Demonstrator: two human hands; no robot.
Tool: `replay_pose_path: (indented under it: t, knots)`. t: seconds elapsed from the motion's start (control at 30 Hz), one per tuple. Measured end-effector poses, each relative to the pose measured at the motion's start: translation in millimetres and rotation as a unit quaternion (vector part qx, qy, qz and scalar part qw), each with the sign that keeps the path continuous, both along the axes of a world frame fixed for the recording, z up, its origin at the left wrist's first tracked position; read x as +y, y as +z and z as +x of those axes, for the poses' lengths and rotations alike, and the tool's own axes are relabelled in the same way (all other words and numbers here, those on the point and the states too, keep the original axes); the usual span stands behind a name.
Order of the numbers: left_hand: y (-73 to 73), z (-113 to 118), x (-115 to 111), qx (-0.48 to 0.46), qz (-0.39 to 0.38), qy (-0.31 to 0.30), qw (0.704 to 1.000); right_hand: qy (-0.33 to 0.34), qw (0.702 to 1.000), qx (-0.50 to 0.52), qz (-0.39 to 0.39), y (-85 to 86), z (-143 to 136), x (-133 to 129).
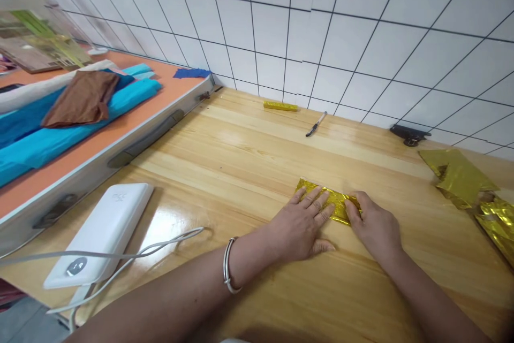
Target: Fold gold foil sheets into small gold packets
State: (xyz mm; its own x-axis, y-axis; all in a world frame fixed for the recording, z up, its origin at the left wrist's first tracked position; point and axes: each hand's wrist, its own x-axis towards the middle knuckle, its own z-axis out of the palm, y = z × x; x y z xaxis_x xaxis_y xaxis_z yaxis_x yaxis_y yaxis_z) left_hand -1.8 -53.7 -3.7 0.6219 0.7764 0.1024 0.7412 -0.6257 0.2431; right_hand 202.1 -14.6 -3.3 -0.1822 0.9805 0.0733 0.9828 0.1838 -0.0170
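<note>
Gold foil strip (339, 210): flat on the wooden tabletop (241, 145), shiny, creased, oblong; looks part-folded.
Left hand (301, 222): fingers slightly spread, lying across the strip.
Right hand (375, 225): thumb and fingers clamped on its right end.
Slim foil bar (280, 106): near the tiled wall (271, 73), seemingly folded already.
Loose foil pieces (461, 174): irregular, crinkled, far right, apparently unworked.

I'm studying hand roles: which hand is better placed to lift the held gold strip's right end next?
Probably the right hand: it grips that end of the gold strip, while the left hand lies spread across it.
</note>
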Motion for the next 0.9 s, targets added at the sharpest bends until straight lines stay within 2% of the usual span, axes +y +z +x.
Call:
replay_pose_path:
  t: [0.47, 0.77, 0.9]
  knots:
    - [1.0, 0, 3, -0.008, -0.003, -0.02, 1.0, -0.011, 1.0, 0.007, -0.02, 0.7, 3, 3]
    - [-2.1, 4, 4, 0.001, 0.0, -0.017, 1.0, -0.051, 0.993, 0.103, -0.034, -2.3, 35, 19]
    - [-0.2, 5, 3, 0.009, -0.001, -0.017, 1.0, -0.041, 0.976, 0.214, -0.022, -2.3, 48, 21]
